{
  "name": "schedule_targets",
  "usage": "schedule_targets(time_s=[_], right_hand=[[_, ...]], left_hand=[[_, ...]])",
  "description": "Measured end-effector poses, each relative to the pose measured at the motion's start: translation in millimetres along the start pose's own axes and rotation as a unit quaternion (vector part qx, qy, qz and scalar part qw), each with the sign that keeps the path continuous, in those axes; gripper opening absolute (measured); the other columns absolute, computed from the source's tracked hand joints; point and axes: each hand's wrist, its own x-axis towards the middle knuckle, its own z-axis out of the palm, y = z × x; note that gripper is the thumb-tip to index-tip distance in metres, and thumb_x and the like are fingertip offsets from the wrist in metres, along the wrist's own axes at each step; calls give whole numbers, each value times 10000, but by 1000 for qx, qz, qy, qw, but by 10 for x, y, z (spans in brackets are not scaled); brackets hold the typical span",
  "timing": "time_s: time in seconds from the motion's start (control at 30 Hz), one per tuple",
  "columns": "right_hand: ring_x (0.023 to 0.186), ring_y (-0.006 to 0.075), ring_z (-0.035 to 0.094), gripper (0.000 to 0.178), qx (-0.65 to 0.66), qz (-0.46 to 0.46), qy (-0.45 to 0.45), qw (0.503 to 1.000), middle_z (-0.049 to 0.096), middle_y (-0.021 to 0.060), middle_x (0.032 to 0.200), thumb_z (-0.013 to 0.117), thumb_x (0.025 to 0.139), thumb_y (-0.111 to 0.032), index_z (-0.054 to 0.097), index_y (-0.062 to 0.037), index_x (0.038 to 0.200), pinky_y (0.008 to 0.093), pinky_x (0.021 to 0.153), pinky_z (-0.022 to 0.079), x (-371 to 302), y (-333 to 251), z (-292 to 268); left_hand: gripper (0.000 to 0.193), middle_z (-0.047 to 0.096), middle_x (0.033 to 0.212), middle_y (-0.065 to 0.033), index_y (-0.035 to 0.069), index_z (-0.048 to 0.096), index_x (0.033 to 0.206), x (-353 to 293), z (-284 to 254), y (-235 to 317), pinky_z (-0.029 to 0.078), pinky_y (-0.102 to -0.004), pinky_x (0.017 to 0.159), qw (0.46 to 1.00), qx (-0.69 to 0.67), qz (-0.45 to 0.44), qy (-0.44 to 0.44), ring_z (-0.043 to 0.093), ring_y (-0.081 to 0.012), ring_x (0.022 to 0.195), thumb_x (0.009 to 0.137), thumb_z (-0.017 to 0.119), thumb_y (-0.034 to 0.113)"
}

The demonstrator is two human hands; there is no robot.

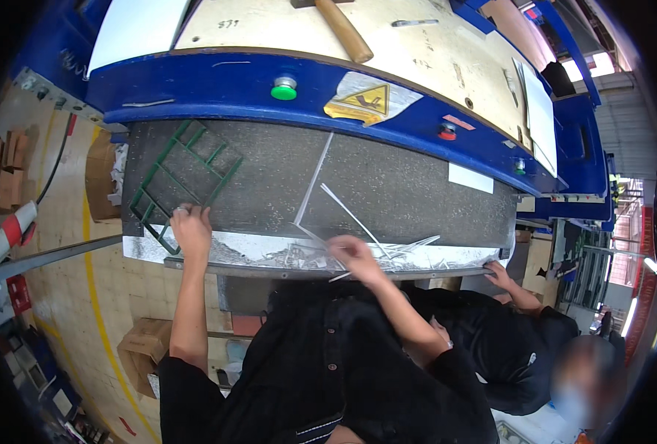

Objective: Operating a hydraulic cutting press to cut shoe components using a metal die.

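Observation:
A green lattice frame (156, 169) of thin bars lies at the left of the dark, speckled work surface (262, 174). At its near right side my left hand (192, 231) is closed with bent fingers over a bar; the fingertips are partly hidden. Farther right, over the near edge, my right hand (353, 255) is smeared by motion, so its grip is unclear. Thin white strips surround it: a long strip (314, 177) reaches toward the machine, and another strip (350, 214) slants near the fingers. Tangled white scraps (410, 248) lie just to its right.
A blue machine front (217, 85) with a green button (284, 89) and red button (446, 132) borders the far side. Above it lies a wooden-handled hammer (343, 29). A co-worker's hand (500, 276) touches the near edge at right. Cardboard box (145, 344) stands on the floor.

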Motion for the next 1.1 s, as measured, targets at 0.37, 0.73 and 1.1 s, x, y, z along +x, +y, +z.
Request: schedule_targets(time_s=[0.37, 0.73, 1.1], right_hand=[[1278, 307, 542, 548, 496, -28, 495, 713, 498, 199, 1410, 582, 1011, -276, 388, 28, 1424, 415, 1044, 501, 150, 1291, -4698], [868, 202, 644, 219, 422, 138, 514, 734, 668, 70, 983, 676, 962, -257, 682, -100, 1115, 330, 739, 506, 860, 1314, -6275], [512, 100, 460, 378, 198, 34, 517, 832, 557, 8, 626, 721, 942, -327, 731, 47, 889, 311, 463, 355, -1, 1841, -5921]], left_hand=[[355, 716, 926, -221, 48, 631, 1133, -62, 931, 2964, 542, -518, 748, 966, -174, -81, -176, 688, -451, 857, 931, 663, 338], [264, 653, 741, -210, 12, 684, 947, -357, 929, 3451, 489, -411, 604, 962, -192, -39, -190, 654, -352, 649, 1015, 556, 233], [258, 644, 719, -158, 14, 687, 934, -1105, 887, 3810, 477, -356, 625, 939, -262, -88, -203, 600, -196, 647, 1021, 571, 227]])
